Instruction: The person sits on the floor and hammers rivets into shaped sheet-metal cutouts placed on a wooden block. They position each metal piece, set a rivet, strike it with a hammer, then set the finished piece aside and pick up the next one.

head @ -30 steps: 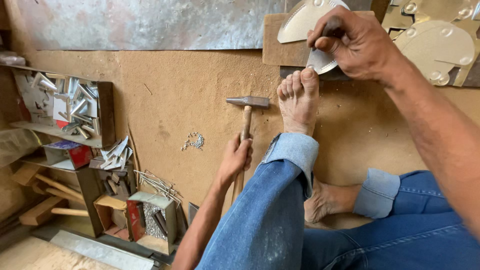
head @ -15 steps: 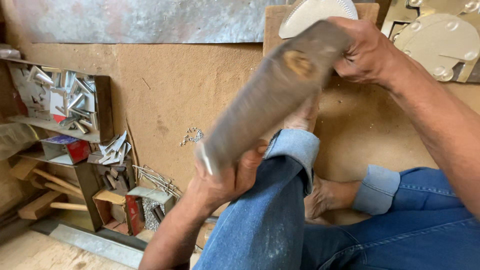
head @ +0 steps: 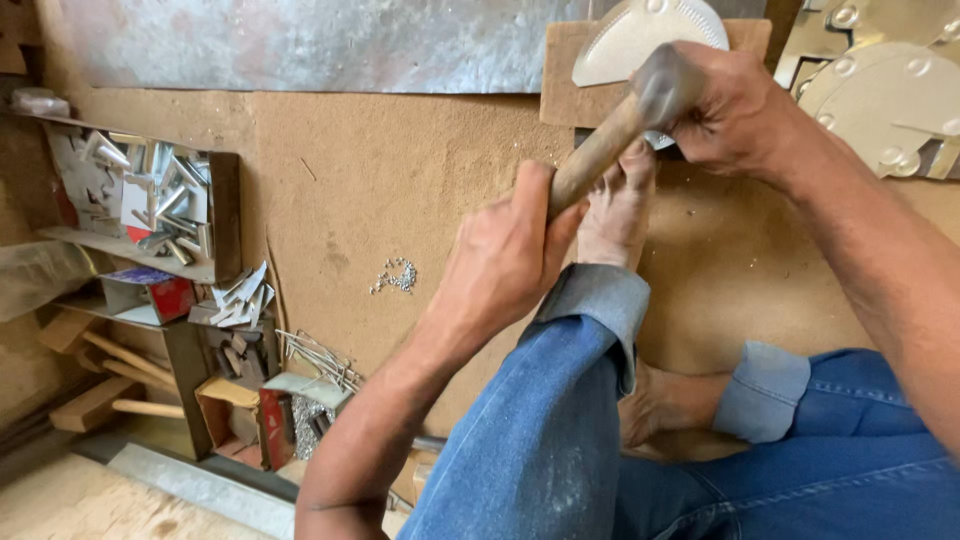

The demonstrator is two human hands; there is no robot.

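My left hand grips the wooden handle of a hammer, whose metal head is up near my right hand. My right hand pinches a pale metal piece that lies on a small wooden block at the top of the view. My bare foot rests just below the block, toes against it. My legs in blue jeans fill the lower right.
A brown board forms the work surface, with a small pile of rivets on it. At left stand wooden bins of metal clips, mallets and thin rods. Embossed metal plates lie at top right.
My left hand picked the hammer up off the board, swung it high toward the camera, and has now brought its head down to the metal piece by my right hand.
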